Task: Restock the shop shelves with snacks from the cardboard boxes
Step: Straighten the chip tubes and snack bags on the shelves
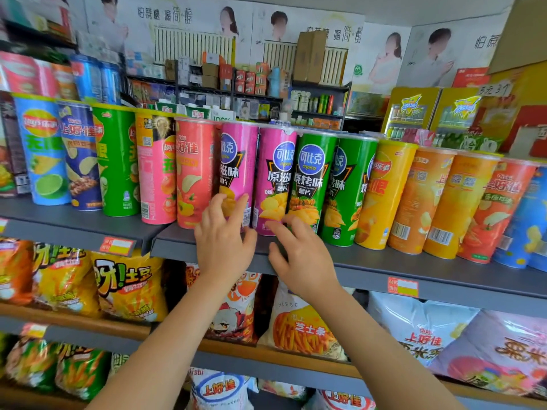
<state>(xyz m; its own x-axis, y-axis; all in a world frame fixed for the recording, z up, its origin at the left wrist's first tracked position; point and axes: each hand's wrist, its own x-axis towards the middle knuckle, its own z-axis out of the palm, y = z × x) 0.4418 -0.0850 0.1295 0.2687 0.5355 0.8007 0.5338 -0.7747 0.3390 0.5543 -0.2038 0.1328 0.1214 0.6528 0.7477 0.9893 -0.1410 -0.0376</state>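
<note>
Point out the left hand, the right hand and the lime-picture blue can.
left hand (220, 247), head view, back of the hand.
right hand (305, 261), head view, back of the hand.
lime-picture blue can (44, 161), head view, front label.

2 bare forearms, no sleeves; left hand (222, 241), right hand (302, 261) ungloved.

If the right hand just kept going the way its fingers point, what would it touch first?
Most likely the magenta crisp can beside the green one. The right hand is open, with fingers aimed up and forward at that can's base; depth is unclear, so they may already brush it.
</note>
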